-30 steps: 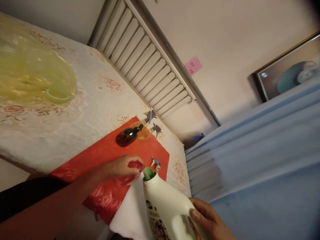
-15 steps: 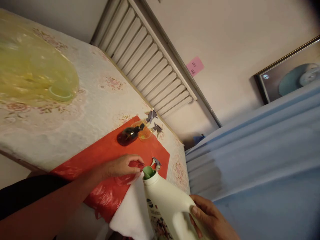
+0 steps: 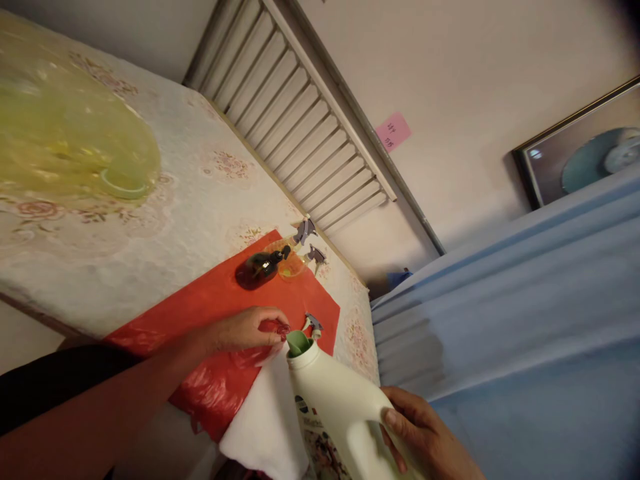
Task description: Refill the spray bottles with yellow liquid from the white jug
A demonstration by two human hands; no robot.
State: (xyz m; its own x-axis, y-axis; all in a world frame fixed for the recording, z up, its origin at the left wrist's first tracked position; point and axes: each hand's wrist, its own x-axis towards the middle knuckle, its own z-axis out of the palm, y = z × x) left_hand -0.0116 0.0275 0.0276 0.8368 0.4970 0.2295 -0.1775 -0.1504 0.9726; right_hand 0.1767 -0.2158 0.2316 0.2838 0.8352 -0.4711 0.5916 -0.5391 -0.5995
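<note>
Pour being lined up, I judge: right hand [image 3: 425, 437] grip clenched on white jug [image 3: 335, 413], lower centre; left hand [image 3: 247, 330] pinching small red bottle [image 3: 274, 328] beside the spout; next needs careful tilt.

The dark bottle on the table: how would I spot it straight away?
Find the red sheet spread on the flowered tablecloth. At its far corner, near the slatted panel, the dark bottle sits beside an orange bottle. It is the only near-black one, unlike the big white jug held in the right hand.
</note>
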